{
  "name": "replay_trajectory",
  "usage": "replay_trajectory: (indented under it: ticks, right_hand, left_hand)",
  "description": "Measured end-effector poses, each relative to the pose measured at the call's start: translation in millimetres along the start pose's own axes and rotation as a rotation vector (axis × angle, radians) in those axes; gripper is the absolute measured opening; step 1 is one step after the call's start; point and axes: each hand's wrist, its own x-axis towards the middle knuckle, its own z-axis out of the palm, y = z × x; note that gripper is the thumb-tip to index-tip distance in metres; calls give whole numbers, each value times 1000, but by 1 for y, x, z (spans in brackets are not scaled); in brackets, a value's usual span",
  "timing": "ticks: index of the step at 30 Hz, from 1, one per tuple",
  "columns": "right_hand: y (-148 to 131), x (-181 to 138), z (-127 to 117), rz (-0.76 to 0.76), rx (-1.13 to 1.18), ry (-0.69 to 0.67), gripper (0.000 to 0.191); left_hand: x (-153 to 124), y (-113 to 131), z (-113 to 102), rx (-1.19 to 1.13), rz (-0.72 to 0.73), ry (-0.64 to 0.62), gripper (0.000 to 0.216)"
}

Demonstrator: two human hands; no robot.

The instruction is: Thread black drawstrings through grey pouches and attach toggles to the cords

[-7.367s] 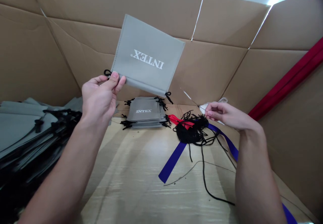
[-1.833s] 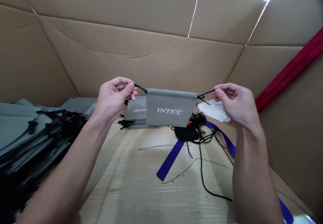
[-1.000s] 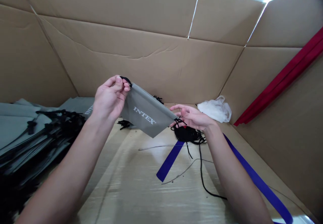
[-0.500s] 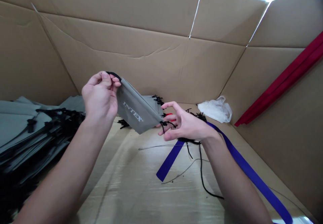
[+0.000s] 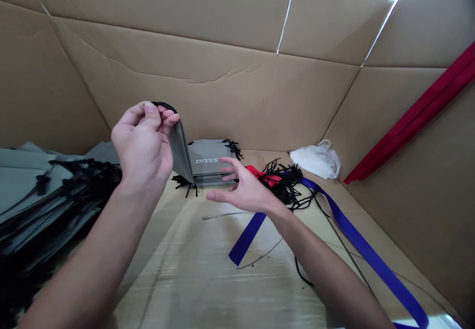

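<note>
My left hand (image 5: 143, 143) pinches the top corner and black drawcord of a grey drawstring pouch (image 5: 180, 151), which hangs nearly edge-on below it. My right hand (image 5: 245, 185) is open with its fingers spread and holds nothing. It sits just in front of a small stack of grey INTEX pouches (image 5: 210, 163) with black cords at their corners. The pouch in my left hand hangs beside that stack's left end. To the right of my right hand lies a tangle of black cords (image 5: 284, 188) with a red strip (image 5: 265, 175) in it.
A tall pile of grey pouches (image 5: 29, 183) stands at the far left. A blue strap (image 5: 365, 255) and thin wire lie across the pale board surface. A white plastic bag (image 5: 316, 160) sits at the back right. Cardboard walls surround the surface, with a red strip (image 5: 411, 118) along the right wall.
My right hand has let go of the pouch and moved left and down, fingers spread. The pouch now hangs from my left hand alone, turned edge-on, uncovering the small stack.
</note>
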Motion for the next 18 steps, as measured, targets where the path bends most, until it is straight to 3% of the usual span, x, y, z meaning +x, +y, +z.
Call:
replay_trajectory:
  ticks: [2,3,5,7,9,11,14,18]
  right_hand:
    - [2,1,18,-52,-45,54,112]
    - [2,1,23,-87,-72,83,102]
    - [-2,1,25,-146,-161,127,58]
    - [-8,0,18,-185,-242,143,18]
    - [-14,-2,6,-223,-243,109,20]
    - [-20,-4,-8,-251,-170,44,26]
    - [-27,-7,-24,-248,-130,-1,31]
    - [-33,-11,-41,-186,-118,-35,29]
  left_hand:
    - [-10,2,3,0,10,-27,32]
    - [-14,3,4,1,24,-52,31]
    - [-22,6,4,45,82,-107,27]
    - [-26,6,1,191,231,-145,19]
    - [-25,4,-4,368,409,-187,11]
    - [-21,-1,-10,481,488,-239,7]
    - [-12,-12,-19,550,449,-291,11]
    - [1,-28,-27,642,470,-230,18]
